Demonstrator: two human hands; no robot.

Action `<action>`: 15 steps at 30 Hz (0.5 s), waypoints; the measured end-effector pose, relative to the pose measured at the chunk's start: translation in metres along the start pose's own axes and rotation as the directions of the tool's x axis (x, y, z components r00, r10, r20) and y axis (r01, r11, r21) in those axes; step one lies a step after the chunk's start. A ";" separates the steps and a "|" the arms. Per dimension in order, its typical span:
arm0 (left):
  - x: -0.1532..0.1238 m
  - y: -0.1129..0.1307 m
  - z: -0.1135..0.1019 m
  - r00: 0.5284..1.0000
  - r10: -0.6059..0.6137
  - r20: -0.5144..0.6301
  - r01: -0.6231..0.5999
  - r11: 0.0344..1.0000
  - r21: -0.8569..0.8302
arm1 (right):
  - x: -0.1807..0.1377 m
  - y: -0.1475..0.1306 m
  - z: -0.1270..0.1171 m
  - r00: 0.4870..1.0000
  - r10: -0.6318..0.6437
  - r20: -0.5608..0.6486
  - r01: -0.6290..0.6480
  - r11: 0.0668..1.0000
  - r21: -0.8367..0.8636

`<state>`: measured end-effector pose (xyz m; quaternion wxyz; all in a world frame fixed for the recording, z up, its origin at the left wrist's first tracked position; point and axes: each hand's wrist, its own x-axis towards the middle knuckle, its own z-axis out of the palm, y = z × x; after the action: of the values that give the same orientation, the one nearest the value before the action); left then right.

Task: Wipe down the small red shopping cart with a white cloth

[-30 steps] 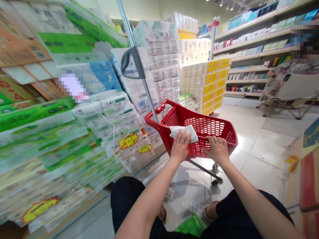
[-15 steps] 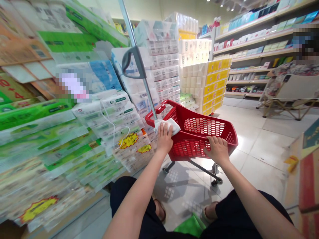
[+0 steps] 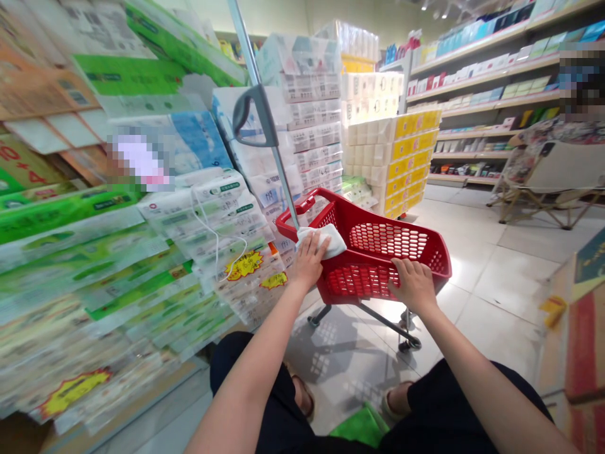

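Note:
A small red shopping cart (image 3: 397,243) with perforated sides stands in front of me on grey legs with casters. On its near left rim, by the handle end, lies a folded white cloth (image 3: 334,241). My left hand (image 3: 309,255) holds this cloth against the rim, fingers laid over it. Farther right, my right hand (image 3: 412,282) grips the near rim, its fingers curled over the edge and the thumb on the outer side. A metal pole with a grey handle (image 3: 258,116) rises at the cart's left end.
Stacked tissue packs (image 3: 222,208) with yellow price tags crowd the left side. Behind the cart are yellow-and-white packs (image 3: 409,161). Shelves (image 3: 477,94) line the back right, with a person by a folding chair (image 3: 551,164). Cardboard boxes (image 3: 586,328) stand at the right edge.
My left hand has shifted slightly, and more of the cloth shows to the right of its fingers. My right hand and the cart stay in place.

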<state>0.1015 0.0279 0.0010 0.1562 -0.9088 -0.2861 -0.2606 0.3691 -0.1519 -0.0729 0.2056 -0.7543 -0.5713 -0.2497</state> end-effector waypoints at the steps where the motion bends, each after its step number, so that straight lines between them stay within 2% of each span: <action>1: 0.000 0.002 0.000 0.999 -0.036 -0.008 0.036 0.999 0.000 | 0.000 -0.001 0.000 1.000 0.001 -0.003 -0.001 1.000 0.000; 3: -0.001 0.013 0.004 0.997 -0.079 -0.018 0.078 0.997 -0.017 | -0.001 -0.004 0.000 1.000 0.006 -0.013 -0.006 1.000 -0.001; 5: -0.004 0.031 0.009 0.998 -0.060 -0.011 0.059 0.997 -0.051 | -0.002 -0.007 0.000 0.999 0.020 -0.031 -0.020 1.000 -0.005; 9: -0.009 0.062 0.013 0.991 0.130 0.040 -0.124 0.985 -0.123 | -0.005 -0.006 -0.004 0.998 0.042 -0.055 -0.044 0.999 -0.020; 12: -0.008 0.057 0.009 0.973 0.221 0.066 -0.212 0.970 -0.116 | -0.008 0.000 -0.008 0.998 0.039 -0.040 -0.040 0.999 -0.034; 15: -0.002 0.036 0.003 0.976 0.209 0.067 -0.204 0.976 -0.074 | -0.009 0.004 -0.010 0.999 0.029 -0.027 -0.030 0.999 -0.040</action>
<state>0.1226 0.0001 -0.0070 0.1415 -0.9473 -0.1870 -0.2184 0.3700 -0.1657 -0.0700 0.2016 -0.7633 -0.5521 -0.2682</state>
